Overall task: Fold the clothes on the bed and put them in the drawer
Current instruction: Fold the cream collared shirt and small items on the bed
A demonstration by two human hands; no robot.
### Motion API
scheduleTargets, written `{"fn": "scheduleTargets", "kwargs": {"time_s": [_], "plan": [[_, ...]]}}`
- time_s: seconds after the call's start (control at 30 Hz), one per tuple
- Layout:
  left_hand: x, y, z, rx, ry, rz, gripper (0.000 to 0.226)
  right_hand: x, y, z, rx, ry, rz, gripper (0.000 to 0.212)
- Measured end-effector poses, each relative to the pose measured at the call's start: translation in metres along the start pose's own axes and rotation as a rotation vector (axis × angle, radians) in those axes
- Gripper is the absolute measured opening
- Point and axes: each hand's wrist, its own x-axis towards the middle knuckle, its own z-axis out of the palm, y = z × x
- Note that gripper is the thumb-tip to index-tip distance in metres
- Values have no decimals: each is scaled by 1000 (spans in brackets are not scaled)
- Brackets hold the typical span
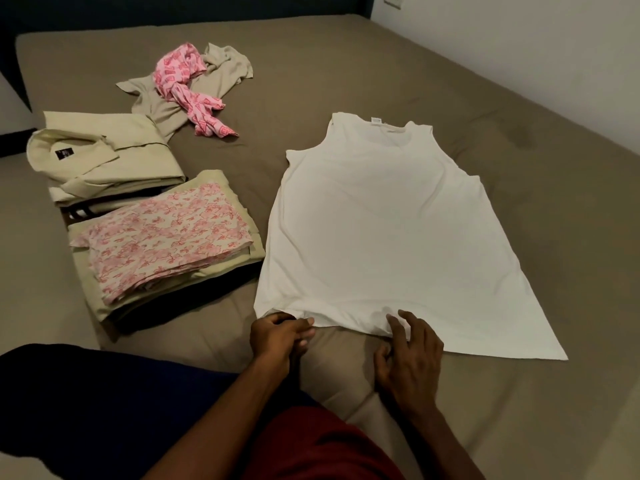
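A white sleeveless top (377, 230) lies spread flat on the bed, neck away from me, hem nearest me. My left hand (280, 336) pinches the hem near its left corner. My right hand (408, 355) rests at the middle of the hem, where its fingers pinch a fold of the cloth. At the left sit two folded stacks: a cream collared shirt (104, 157) on top of one and a pink flowered cloth (166, 233) on top of the other. Farther back lie an unfolded beige garment (180, 95) and a crumpled pink patterned one (188, 88) on it.
The bed (519, 150) has a taupe sheet, with bare sheet right of the white top and at the far end. A white wall (554, 46) runs along the right side. My legs, in dark blue and red, fill the bottom of the view. No drawer is in sight.
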Motion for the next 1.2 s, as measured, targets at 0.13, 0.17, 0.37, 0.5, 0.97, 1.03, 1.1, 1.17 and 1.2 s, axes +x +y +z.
{"fn": "scheduleTargets", "kwargs": {"time_s": [0.13, 0.17, 0.37, 0.5, 0.97, 1.03, 1.1, 1.17, 1.2], "plan": [[-2, -4, -13, 173, 32, 4, 22, 4, 13, 1, 5, 26, 41, 34], [-3, -6, -16, 184, 27, -17, 22, 5, 19, -2, 10, 39, 49, 32], [-3, -4, -3, 59, -56, -130, 24, 6, 30, -4, 17, 86, 67, 28], [-8, -7, 17, -10, -144, -238, 27, 9, 31, -7, 50, 105, 65, 23], [-20, -30, 39, 18, -211, -303, 6, 11, 42, -17, 201, 87, 54, 18], [-18, -29, 34, 36, -182, -284, 7, 6, 47, -17, 219, 15, 28, 23], [-20, -23, 32, 92, -172, -260, 8, 2, 50, -16, 229, -93, -8, 23], [-21, -19, 31, 174, -163, -240, 10, -1, 53, -18, 204, -151, -10, 17], [-23, -17, 28, 203, -151, -229, 12, -1, 54, -19, 191, -152, 0, 14]]}}
